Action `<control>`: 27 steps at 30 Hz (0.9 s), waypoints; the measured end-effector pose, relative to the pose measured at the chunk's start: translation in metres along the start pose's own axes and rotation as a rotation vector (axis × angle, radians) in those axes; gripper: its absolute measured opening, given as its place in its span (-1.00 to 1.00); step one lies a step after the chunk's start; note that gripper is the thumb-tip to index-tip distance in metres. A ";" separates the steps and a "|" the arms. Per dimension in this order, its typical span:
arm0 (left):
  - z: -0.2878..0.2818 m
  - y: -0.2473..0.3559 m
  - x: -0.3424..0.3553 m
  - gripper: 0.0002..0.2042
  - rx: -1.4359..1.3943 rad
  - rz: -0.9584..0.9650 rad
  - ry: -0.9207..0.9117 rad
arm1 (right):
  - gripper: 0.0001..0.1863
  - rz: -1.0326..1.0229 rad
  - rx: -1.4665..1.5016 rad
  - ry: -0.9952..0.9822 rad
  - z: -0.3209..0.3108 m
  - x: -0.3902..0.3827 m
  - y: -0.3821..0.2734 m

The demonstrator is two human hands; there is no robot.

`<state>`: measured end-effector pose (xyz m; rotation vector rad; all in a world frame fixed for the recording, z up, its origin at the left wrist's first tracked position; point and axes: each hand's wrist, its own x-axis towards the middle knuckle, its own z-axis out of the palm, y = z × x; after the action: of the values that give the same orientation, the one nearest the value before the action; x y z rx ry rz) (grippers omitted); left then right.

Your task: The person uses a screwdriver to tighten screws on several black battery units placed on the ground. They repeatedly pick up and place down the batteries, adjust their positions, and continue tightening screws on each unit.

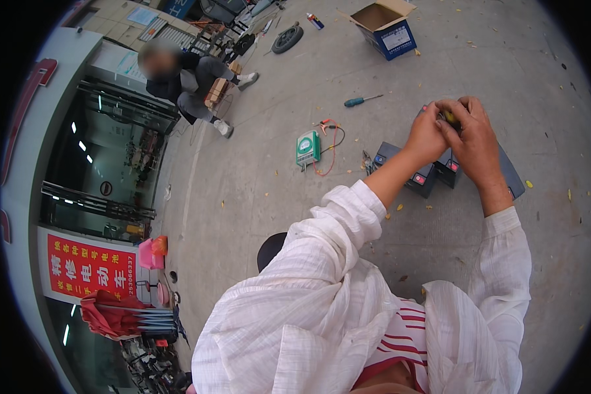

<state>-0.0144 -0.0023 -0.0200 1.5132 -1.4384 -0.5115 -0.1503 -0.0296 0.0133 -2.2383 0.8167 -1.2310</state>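
Observation:
My left hand and my right hand meet above a group of dark block-shaped batteries. The fingers of both are closed round a small yellow and dark thing; it is mostly covered, so its kind cannot be made out. Below my left wrist stands one battery with blue and red terminal marks on top. Another battery shows beside my right wrist. Between my forearms, red terminals are visible on the batteries, while my hands hide the rest of the group.
Left of the batteries lies a green and white box-shaped device with red and black clip leads. A screwdriver rests farther off. Beyond are an open blue carton, a spray can and a tire. A person sits at far left.

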 end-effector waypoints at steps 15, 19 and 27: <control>0.003 0.001 -0.001 -0.70 -0.109 -0.010 -0.008 | -0.65 -0.033 0.013 0.015 0.002 0.003 0.009; 0.002 -0.004 -0.001 -0.71 -0.054 0.004 0.006 | -0.64 -0.026 0.021 0.008 0.003 0.003 0.007; 0.003 -0.003 0.000 -0.69 0.008 0.028 0.037 | -0.63 -0.027 0.045 0.009 0.004 0.003 0.006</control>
<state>-0.0149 -0.0035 -0.0240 1.4990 -1.4326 -0.4595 -0.1475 -0.0360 0.0093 -2.2162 0.7572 -1.2598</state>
